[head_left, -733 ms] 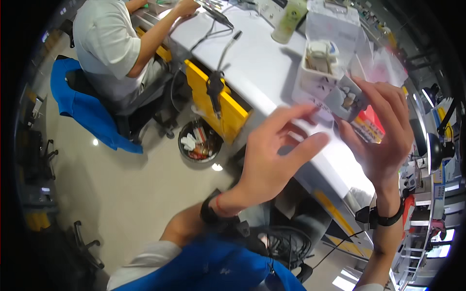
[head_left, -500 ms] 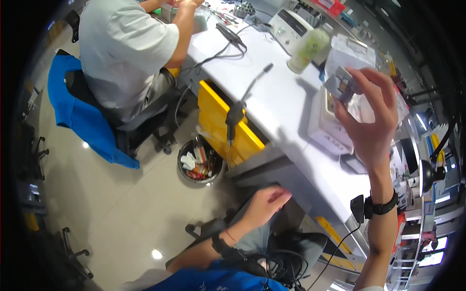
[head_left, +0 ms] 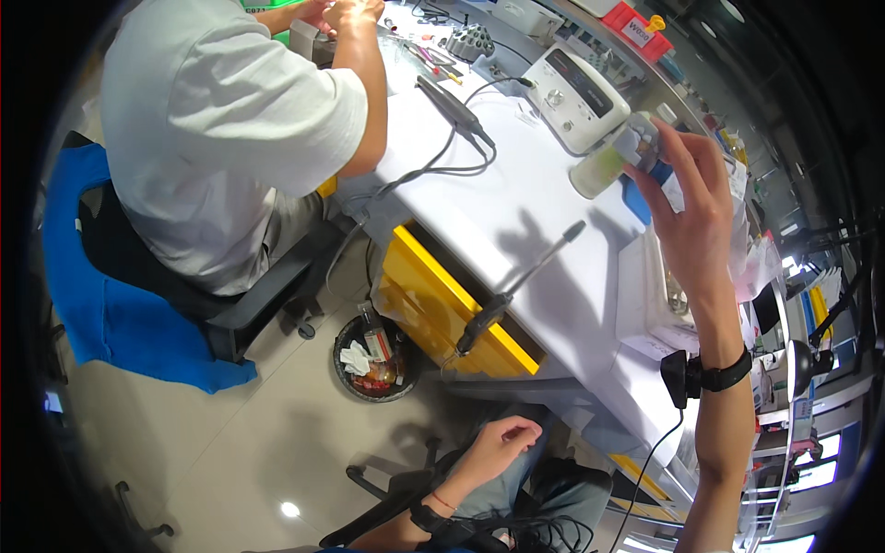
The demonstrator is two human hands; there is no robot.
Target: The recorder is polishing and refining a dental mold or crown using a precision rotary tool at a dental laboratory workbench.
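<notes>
My right hand is raised above the white workbench, its thumb and fingers pinching a small grey blocky part. Behind that part, and partly covered by it, a translucent bottle with a greenish label appears on the bench. Under my right wrist lies a white open box with small pieces inside, which my forearm partly hides. My left hand hovers over my lap, fingers curled together, with nothing visible in it.
A co-worker in a pale shirt sits at the far left of the bench. A white control unit stands at the back, and a cabled handpiece lies nearby. A yellow drawer juts out above a black waste bin.
The whole view has shifted. My right hand has carried the grey part toward the far side of the bench, so it now overlaps the bottle. My left hand stays over my lap.
</notes>
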